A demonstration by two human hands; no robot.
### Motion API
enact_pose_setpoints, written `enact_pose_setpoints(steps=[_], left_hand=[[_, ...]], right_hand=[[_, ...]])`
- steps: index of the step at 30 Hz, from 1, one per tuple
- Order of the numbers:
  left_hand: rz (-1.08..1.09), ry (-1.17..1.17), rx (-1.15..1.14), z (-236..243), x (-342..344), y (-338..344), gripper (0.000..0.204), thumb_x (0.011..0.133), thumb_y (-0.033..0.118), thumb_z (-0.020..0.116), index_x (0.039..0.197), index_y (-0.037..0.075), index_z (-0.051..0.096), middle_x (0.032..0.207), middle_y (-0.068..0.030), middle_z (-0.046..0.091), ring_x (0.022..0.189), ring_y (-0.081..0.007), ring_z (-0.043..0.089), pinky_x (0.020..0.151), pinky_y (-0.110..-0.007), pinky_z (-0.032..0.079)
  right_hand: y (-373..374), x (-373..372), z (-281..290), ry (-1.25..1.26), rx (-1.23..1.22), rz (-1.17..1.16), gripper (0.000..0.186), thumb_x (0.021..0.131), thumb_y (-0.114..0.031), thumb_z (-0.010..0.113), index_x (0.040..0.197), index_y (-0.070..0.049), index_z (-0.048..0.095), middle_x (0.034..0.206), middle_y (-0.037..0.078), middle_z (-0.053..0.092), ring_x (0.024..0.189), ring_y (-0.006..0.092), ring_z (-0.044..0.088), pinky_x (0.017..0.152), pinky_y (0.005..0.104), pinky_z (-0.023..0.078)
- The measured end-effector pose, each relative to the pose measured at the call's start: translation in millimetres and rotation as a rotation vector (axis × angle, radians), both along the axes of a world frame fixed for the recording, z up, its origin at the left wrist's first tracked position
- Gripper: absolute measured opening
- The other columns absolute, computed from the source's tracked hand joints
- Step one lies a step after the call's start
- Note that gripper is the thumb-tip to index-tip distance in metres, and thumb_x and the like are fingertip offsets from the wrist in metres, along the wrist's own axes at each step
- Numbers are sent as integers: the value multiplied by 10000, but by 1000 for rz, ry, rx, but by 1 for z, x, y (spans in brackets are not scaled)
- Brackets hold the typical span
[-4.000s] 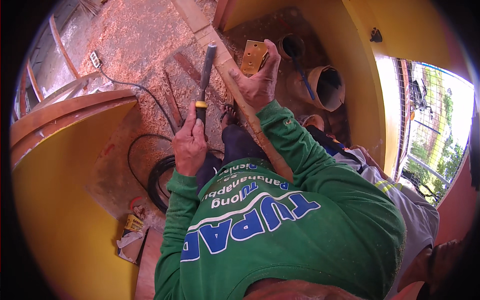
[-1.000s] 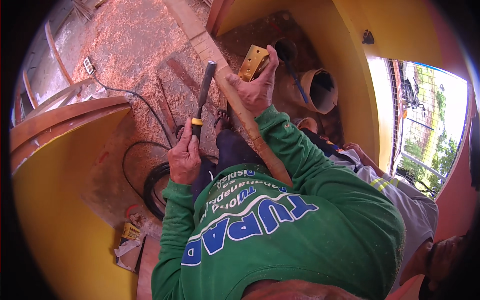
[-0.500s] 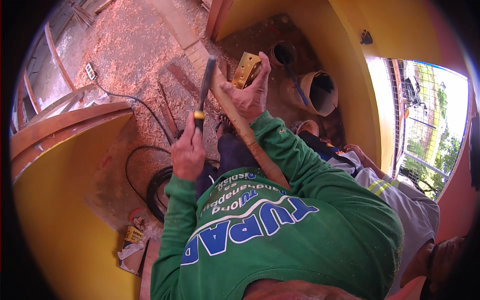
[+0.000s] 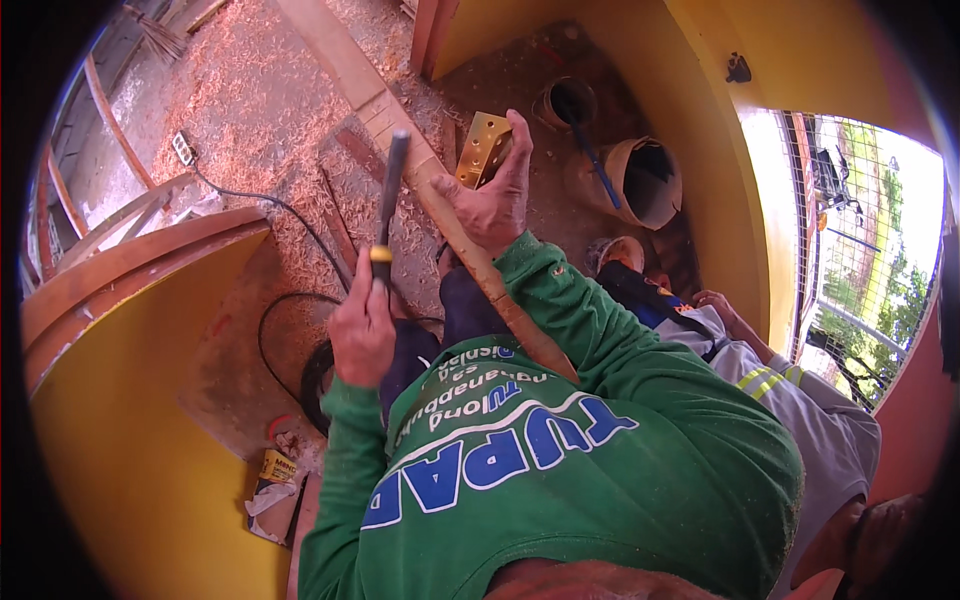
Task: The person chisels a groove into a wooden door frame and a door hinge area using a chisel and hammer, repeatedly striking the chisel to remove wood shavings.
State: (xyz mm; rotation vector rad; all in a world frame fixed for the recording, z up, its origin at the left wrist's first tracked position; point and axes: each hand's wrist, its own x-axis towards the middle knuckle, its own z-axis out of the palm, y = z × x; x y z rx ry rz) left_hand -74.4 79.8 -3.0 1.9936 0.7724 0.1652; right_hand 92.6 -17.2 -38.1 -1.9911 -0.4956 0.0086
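Observation:
My left hand (image 4: pixel 363 335) is closed around the black and yellow handle of a chisel (image 4: pixel 394 180), whose long dark metal blade points away from me. Thumb and fingers of my right hand (image 4: pixel 492 212) grip a brass-coloured hinge (image 4: pixel 483 145) with round screw holes. A long wooden board (image 4: pixel 440 205) slants from the far left down against my green shirt, and my right hand lies along its right edge. Pale cut marks cross the board beyond my hands. The chisel blade overlaps the board in view; I cannot tell whether they touch.
Wood shavings (image 4: pixel 250 90) cover the floor. A power strip (image 4: pixel 183 148) trails a cable to a black coil (image 4: pixel 318 385). Round containers (image 4: pixel 650 180) stand at the right by a yellow wall. Another person in grey (image 4: pixel 800 420) is close on my right. A torn package (image 4: pixel 275 495) lies lower left.
My left hand and the chisel have shifted a little left and toward me. My right hand with the hinge has moved slightly left. Both grips are unchanged.

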Motion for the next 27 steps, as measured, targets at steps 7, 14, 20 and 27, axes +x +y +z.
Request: enact_pose_setpoints(steps=[7, 14, 20, 27], left_hand=[[11, 75, -26, 5, -5, -3, 363, 869, 137, 425, 1220, 67, 478, 784, -250, 568, 682, -326, 619, 557, -370, 455], [-40, 79, 32, -3, -2, 13, 385, 853, 108, 442, 1234, 54, 463, 628, -180, 539, 470, -264, 507, 483, -327, 423], [-22, -21, -43, -2, 0, 25, 382, 852, 90, 439, 1229, 34, 462, 586, -153, 494, 473, -157, 497, 466, -294, 400], [-66, 7, -11, 3, 5, 28, 380, 850, 83, 447, 1227, 42, 468, 632, -181, 525, 513, -153, 537, 482, -300, 418]], right_hand=[[-2, 3, 1, -46, -23, 11, 942, 559, -87, 780, 1305, -62, 206, 1204, 143, 348, 1100, 239, 386, 940, 349, 331], [-3, 3, 0, 39, 28, 29, 923, 575, -70, 767, 1309, -69, 207, 1192, 135, 346, 1074, 228, 395, 930, 345, 337], [-2, -1, 10, -9, -26, 34, 916, 582, -95, 766, 1309, -67, 209, 1174, 145, 352, 1063, 239, 402, 928, 347, 335], [-2, 2, 11, -52, -54, 29, 912, 588, -115, 769, 1307, -66, 211, 1160, 143, 360, 1058, 240, 400, 929, 349, 332]])
